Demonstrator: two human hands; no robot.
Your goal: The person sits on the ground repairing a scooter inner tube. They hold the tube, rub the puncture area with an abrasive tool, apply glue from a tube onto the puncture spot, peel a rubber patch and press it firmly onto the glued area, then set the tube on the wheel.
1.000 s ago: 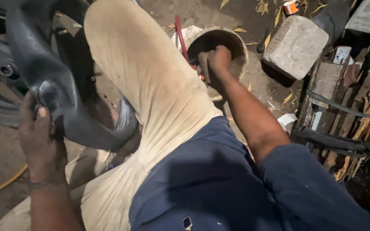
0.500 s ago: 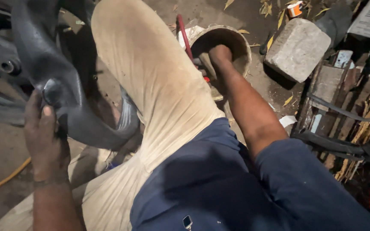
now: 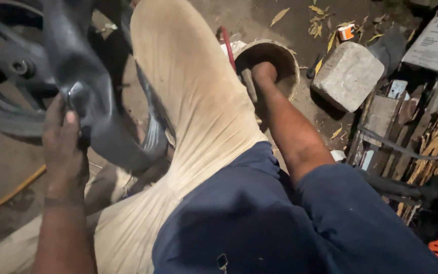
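Now my right hand (image 3: 263, 72) has gone deeper into the round bowl (image 3: 286, 60) than it was a second ago, when it sat at the near rim; its fingers are curled down inside, and I cannot tell whether they have closed on anything in there. A dull grey handle (image 3: 248, 83) stands just beside the wrist, so I judge the hand is fetching something out of the bowl. My left hand (image 3: 64, 147) has stayed put on the black rubber tube (image 3: 84, 101), fingers wrapped shut around it near the valve, thumb on top. Behind those fingers lies the dark wheel (image 3: 6, 76). My raised knee in pale trousers (image 3: 188, 96) stands between the two hands and blocks a straight path across. Beyond the bowl sit a grey stone block (image 3: 348, 76) and scattered dry leaves (image 3: 325, 23); a yellow hose (image 3: 8, 195) runs on the floor below my left wrist.
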